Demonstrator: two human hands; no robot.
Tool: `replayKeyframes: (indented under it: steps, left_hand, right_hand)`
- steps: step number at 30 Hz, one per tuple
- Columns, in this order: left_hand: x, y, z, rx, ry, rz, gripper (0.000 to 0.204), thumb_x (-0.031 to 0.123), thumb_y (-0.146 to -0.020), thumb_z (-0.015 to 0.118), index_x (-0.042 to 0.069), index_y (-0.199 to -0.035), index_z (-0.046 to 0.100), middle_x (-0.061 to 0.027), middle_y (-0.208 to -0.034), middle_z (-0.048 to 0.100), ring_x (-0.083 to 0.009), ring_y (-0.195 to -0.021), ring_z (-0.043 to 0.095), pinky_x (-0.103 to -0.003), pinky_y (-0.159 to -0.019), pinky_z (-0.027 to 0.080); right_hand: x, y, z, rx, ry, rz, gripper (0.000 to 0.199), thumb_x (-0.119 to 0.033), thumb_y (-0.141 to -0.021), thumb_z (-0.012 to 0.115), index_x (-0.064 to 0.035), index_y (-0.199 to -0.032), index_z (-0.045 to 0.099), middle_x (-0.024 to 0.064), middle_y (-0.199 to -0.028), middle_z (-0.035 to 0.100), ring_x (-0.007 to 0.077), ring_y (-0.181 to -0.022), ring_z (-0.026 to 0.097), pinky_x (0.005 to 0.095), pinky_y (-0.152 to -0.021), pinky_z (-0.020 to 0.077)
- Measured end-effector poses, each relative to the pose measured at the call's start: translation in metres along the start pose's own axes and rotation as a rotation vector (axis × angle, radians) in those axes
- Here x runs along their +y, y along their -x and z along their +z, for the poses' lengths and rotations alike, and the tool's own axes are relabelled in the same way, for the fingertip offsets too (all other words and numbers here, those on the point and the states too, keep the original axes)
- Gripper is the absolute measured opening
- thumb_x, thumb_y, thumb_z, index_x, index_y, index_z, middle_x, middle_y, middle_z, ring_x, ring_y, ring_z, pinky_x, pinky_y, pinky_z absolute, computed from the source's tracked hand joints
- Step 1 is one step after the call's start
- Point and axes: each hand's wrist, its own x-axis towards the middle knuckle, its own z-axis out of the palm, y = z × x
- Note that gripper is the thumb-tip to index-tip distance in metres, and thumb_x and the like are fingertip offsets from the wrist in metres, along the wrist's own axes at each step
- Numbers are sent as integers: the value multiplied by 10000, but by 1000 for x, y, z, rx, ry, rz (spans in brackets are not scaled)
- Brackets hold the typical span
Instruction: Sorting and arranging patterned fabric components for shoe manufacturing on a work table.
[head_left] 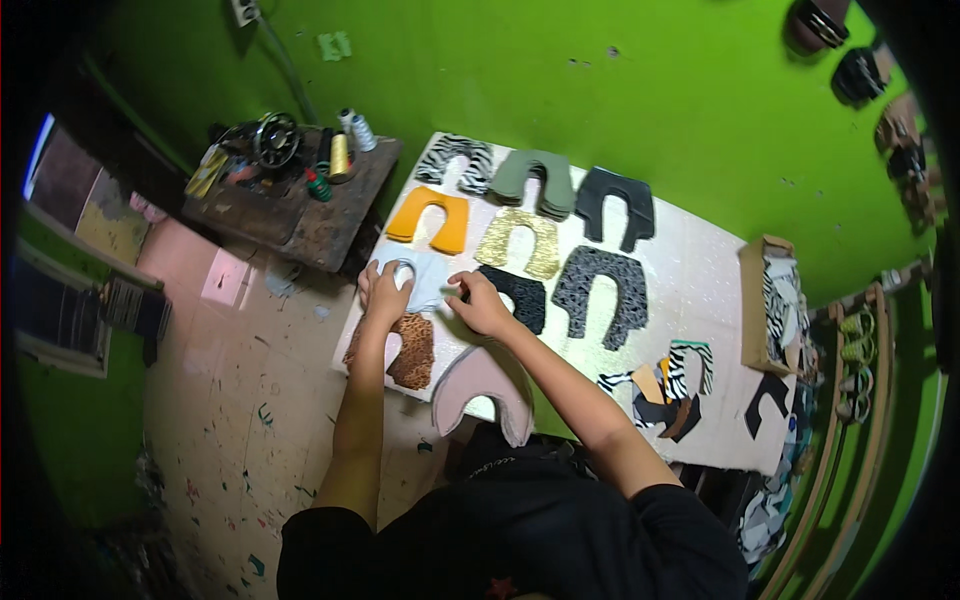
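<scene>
Both my hands rest on a pale blue horseshoe-shaped shoe piece (428,282) lying on the white table (690,290). My left hand (384,292) presses flat on its left arm. My right hand (481,302) pinches its right edge, beside a black glittery piece (522,298). A leopard-print piece (410,348) lies just below my left hand, and a pink piece (487,385) lies under my right forearm.
More horseshoe pieces lie on the table: zebra (456,160), olive (535,180), black (614,205), orange (430,219), gold (519,242), grey patterned (601,293). Mixed scraps (668,388) and a cardboard box (768,305) sit at right. A sewing table with thread spools (290,170) stands at left.
</scene>
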Motion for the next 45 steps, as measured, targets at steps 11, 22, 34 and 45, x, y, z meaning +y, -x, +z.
replayKeyframes:
  steps: [11, 22, 34, 45]
  left_hand:
    - [190, 131, 78, -332, 297, 530, 377, 240, -751, 624, 139, -1101, 528, -178, -1293, 323, -356, -1228, 209, -503, -957, 236]
    - [252, 225, 195, -720, 176, 722, 458, 269, -723, 644, 126, -1139, 516, -209, -1320, 309, -380, -1243, 244, -487, -970, 276]
    - [247, 230, 203, -279, -228, 341, 507, 296, -605, 767, 49, -975, 522, -140, -954, 559, -312, -954, 501, -435, -776, 412]
    - [279, 220, 162, -997, 888, 228, 188, 177, -831, 587, 35, -849, 466, -94, -753, 623, -148, -733, 622, -261, -611, 479]
  right_hand:
    - [121, 201, -144, 691, -160, 326, 186, -87, -743, 588, -24, -918, 598, 41, -747, 585, 71, -535, 447, 225, -532, 390]
    - [149, 304, -207, 680, 518, 801, 600, -296, -638, 723, -33, -1120, 480, 156, -1078, 466, 329, -1048, 413, 441, -864, 372]
    - [186, 325, -240, 863, 149, 467, 274, -104, -630, 710, -14, -815, 528, 61, -676, 525, 157, -612, 497, 281, -587, 436]
    - [164, 337, -284, 1110, -627, 332, 210, -11, -762, 604, 0, -938, 489, 27, -756, 559, 74, -672, 514, 183, -612, 411]
